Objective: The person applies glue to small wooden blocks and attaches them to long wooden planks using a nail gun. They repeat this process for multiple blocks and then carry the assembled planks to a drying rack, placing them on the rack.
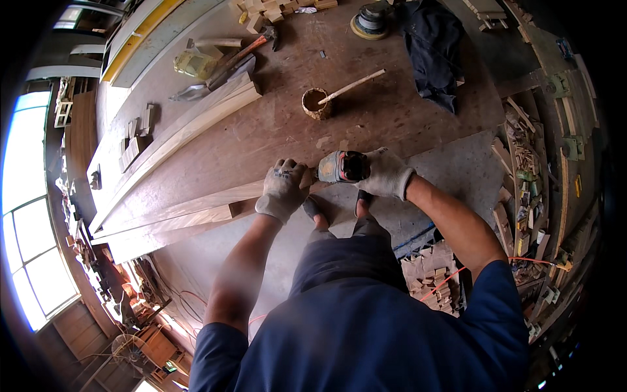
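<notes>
The right hand (386,172), in a grey work glove, is closed around a small power tool (341,166) with a dark and red body, held just past the near edge of the workbench (366,111). The left hand (283,189), also gloved, is curled over the near end of a long pale board (196,212), which lies along the bench's front edge and runs away to the left. The tool's nose meets the board's end right beside the left hand.

A second long board (189,127) lies farther back, well apart, with bare brown benchtop between the two. Behind it stand a small round cup (316,103) with a stick (353,86) leaning in it, a hammer (245,52), a round sander (371,19) and a dark cloth (434,46). Wood scraps (522,163) crowd the right side.
</notes>
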`<action>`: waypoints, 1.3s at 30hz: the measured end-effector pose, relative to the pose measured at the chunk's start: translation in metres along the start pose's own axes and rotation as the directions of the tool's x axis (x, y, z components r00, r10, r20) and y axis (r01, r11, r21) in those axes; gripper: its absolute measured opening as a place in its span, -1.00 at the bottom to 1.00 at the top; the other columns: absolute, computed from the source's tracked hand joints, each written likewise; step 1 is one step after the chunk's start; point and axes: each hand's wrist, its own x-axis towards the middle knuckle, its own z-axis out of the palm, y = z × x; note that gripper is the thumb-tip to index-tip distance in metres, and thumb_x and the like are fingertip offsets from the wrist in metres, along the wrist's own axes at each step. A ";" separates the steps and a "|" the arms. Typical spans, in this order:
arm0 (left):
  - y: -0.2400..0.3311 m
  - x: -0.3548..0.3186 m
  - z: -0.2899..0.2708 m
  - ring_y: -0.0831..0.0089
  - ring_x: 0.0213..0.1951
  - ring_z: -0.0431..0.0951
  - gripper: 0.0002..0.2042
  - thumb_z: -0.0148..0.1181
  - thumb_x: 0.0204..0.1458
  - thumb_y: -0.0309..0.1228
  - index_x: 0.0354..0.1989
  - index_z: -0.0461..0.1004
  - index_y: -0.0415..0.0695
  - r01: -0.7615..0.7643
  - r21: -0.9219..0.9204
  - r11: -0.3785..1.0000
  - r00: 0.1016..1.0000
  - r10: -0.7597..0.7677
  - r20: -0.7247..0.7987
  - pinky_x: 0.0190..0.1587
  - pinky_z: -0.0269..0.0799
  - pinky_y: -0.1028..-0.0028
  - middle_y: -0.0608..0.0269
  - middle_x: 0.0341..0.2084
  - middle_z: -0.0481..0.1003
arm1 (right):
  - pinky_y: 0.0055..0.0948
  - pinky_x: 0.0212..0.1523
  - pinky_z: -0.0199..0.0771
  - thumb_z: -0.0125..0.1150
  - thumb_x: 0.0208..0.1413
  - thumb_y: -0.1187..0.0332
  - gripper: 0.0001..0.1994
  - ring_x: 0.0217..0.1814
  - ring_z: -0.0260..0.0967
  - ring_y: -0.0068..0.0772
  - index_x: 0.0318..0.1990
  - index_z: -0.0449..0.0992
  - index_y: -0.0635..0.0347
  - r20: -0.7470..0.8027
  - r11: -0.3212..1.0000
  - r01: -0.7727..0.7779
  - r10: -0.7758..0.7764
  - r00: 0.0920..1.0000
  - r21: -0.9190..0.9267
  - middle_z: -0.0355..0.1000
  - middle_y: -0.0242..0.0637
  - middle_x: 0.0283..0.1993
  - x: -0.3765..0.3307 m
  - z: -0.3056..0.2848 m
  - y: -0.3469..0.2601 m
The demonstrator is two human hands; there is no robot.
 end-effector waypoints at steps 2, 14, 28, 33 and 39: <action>0.001 0.000 -0.001 -0.08 0.04 0.54 -0.67 0.33 -0.03 -0.40 -0.03 0.62 -0.13 -0.001 0.001 1.000 1.000 0.001 0.001 0.09 0.53 0.07 0.00 -0.11 0.60 | 0.00 0.09 0.61 0.26 0.10 0.15 -0.69 0.02 0.63 0.09 -0.08 0.67 0.08 -0.022 1.000 -0.008 0.008 1.000 0.008 0.67 -0.02 -0.11 -0.001 -0.003 -0.003; 0.004 -0.002 -0.005 -0.03 0.08 0.53 -0.66 0.36 0.00 -0.37 -0.01 0.61 -0.10 0.020 0.036 0.999 0.999 -0.021 0.031 0.13 0.51 0.08 0.04 -0.06 0.59 | -0.06 -0.01 0.66 0.39 0.05 0.17 -0.72 -0.07 0.66 0.07 -0.12 0.70 0.08 -0.122 0.999 -0.004 0.011 0.992 0.054 0.68 -0.03 -0.19 -0.025 -0.025 -0.012; 0.013 -0.007 0.011 0.08 0.03 0.55 -0.71 0.04 0.26 -0.36 0.05 0.55 -0.18 0.043 0.187 0.981 0.999 -0.036 -0.041 0.10 0.45 0.14 0.07 -0.05 0.58 | -0.20 -0.01 0.67 0.46 0.07 0.20 -0.67 -0.04 0.70 -0.09 -0.03 0.72 0.13 -0.084 0.985 -0.117 0.128 0.988 0.126 0.70 -0.05 -0.13 0.000 -0.064 -0.099; 0.024 -0.010 0.010 0.11 0.02 0.57 -0.70 0.06 0.27 -0.36 0.06 0.58 -0.20 0.035 0.205 0.978 0.999 -0.032 -0.019 0.03 0.41 0.19 0.05 -0.04 0.60 | -0.25 0.02 0.67 0.47 0.08 0.23 -0.66 -0.03 0.71 -0.18 -0.03 0.71 0.21 -0.097 0.983 -0.018 0.036 0.995 0.184 0.72 -0.09 -0.13 0.028 -0.068 -0.137; 0.027 -0.003 0.006 0.12 0.05 0.58 -0.68 0.10 0.26 -0.30 0.05 0.63 -0.21 0.068 0.147 0.987 0.991 -0.083 0.102 0.04 0.39 0.14 0.07 -0.03 0.61 | -0.32 0.12 0.62 0.47 0.10 0.34 -0.58 0.04 0.65 -0.37 0.10 0.64 0.29 0.093 0.980 -0.139 0.127 0.988 0.140 0.69 -0.17 0.02 0.066 -0.074 -0.179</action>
